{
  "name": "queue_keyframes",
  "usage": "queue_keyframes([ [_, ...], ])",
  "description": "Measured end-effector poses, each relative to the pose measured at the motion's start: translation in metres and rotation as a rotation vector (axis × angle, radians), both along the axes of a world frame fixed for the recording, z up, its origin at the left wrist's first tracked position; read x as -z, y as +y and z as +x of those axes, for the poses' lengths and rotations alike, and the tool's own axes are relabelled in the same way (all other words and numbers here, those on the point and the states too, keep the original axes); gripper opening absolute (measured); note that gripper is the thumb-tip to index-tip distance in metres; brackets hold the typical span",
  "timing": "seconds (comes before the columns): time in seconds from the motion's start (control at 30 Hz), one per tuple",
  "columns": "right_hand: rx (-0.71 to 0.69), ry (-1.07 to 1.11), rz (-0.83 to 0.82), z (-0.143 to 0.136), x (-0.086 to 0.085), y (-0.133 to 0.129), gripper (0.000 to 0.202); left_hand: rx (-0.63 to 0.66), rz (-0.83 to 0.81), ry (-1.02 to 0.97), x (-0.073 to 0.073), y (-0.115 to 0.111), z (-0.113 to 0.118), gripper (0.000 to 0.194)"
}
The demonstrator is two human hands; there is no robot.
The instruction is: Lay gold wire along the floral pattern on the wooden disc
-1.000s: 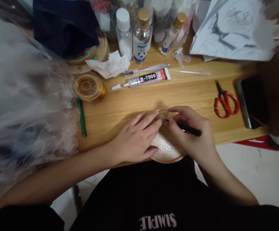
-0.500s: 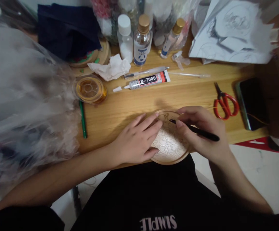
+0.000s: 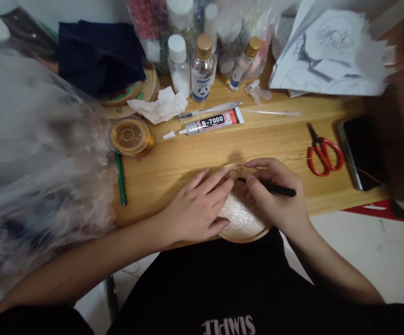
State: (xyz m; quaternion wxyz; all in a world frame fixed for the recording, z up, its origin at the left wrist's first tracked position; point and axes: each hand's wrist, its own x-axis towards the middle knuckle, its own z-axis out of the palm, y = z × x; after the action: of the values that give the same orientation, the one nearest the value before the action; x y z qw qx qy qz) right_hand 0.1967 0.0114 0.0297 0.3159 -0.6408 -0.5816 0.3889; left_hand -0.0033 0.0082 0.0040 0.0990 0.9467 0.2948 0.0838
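A round wooden-rimmed disc [image 3: 245,221] with a pale face and a line drawing of curls lies at the table's front edge, partly over my lap. My left hand [image 3: 196,207] rests flat across its left side, fingers spread. In my right hand [image 3: 278,193] is a pair of slim black tweezers [image 3: 281,190], pinched between thumb and fingers. Their tip points at the upper part of the drawing, close to my left fingertips. Thin golden wire lines show on the disc there. Whether the tips grip any wire is too small to tell.
Red-handled scissors [image 3: 323,153] and a phone [image 3: 362,153] lie right, crossed by fine golden wire. Behind the disc are a B-7000 glue tube [image 3: 214,122], pens, bottles [image 3: 202,70] and crumpled tissue [image 3: 160,106]. A wire spool [image 3: 132,136], green pen [image 3: 121,179] and plastic bag [image 3: 44,139] sit left.
My right hand has moved left with the tweezers, whose tip now sits nearer my left fingers. The left hand stays on the disc. The camera view has shifted slightly.
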Motion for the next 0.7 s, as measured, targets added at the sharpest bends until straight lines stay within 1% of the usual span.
queue_keyframes([
  [0.23,-0.044,-0.098,0.087,-0.0042,-0.0022,-0.0023,0.016,-0.003,0.0,0.029,-0.0001,-0.0002,-0.0002,0.059],
  [0.4,-0.07,-0.155,0.099,-0.0044,-0.0039,-0.0041,0.018,-0.004,0.005,0.024,0.0008,-0.0005,-0.0001,0.059],
  [0.7,-0.205,-0.216,0.115,0.0004,-0.0073,-0.0025,0.018,0.006,-0.053,0.041,-0.0007,0.0002,-0.0006,0.061],
])
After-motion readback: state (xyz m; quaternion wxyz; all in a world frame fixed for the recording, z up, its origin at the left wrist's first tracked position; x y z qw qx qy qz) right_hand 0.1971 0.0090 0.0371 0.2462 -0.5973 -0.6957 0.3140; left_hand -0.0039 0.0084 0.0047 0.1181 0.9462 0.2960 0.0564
